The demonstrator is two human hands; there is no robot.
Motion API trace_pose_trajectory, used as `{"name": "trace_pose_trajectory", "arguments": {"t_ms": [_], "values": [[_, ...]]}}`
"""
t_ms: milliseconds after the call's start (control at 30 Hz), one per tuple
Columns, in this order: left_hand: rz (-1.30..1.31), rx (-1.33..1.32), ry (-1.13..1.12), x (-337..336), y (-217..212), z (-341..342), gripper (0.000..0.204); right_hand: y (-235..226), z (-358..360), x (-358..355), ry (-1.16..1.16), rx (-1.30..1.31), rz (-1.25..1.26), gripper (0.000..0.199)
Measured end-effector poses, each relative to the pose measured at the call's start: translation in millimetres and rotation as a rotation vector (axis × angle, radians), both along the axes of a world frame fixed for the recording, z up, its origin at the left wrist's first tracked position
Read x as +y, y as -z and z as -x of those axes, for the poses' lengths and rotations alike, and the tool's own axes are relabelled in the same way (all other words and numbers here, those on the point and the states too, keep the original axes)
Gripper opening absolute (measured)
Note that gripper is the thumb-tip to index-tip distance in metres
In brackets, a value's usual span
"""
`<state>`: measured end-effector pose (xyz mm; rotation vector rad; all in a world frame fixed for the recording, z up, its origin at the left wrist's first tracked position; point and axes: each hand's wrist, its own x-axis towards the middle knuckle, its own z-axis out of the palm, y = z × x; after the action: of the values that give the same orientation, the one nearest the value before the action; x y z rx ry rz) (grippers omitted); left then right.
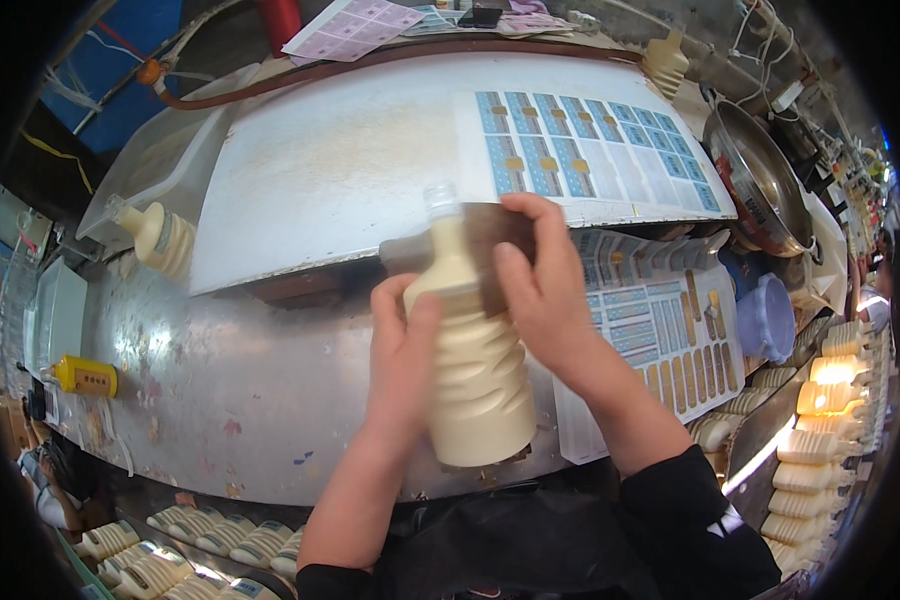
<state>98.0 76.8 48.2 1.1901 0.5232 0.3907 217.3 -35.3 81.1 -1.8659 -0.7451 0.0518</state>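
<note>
Two hands hold one cream ribbed bottle [475, 350] above the near edge of the steel tabletop [220, 380]: the left hand [405, 345] wraps its side, while the right hand [540, 290] pinches a brown label [490, 245] against its shoulder. Label sheets [590, 140] lie toward the far right corner.

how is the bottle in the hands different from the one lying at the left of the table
The held bottle is gripped by the left hand and right hand, with a brown label at its neck. The lying bottle rests on its side, untouched, no brown label visible. Both are ribbed and cream-filled.
</note>
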Motion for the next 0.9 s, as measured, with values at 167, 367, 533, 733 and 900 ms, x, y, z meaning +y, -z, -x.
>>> {"name": "trace_pose_trajectory", "arguments": {"t_ms": [167,367,533,733,900], "values": [[0.041,-0.004,-0.009,-1.0,1.0,0.7,0.036,29.0,-19.8,-22.5,0.005,-0.079,-0.042,0.043],[-0.002,-0.035,-0.043,-7.0,0.5,20.7,0.052,15.3,-19.0,-15.3,-0.067,0.052,-0.195,0.042],[-0.07,0.15,0.09,-17.4,3.9,30.6,0.075,27.7,-19.4,-13.6,-0.018,-0.106,-0.097,0.041],[0.096,0.032,0.117,-15.2,8.5,36.9,0.074,26.9,-24.5,-21.5,-0.011,-0.089,-0.065,0.04],[-0.162,0.162,0.177,-23.3,-13.5,30.8,0.073,-0.9,-4.9,-3.9,-0.093,0.119,-0.118,0.041]]}}
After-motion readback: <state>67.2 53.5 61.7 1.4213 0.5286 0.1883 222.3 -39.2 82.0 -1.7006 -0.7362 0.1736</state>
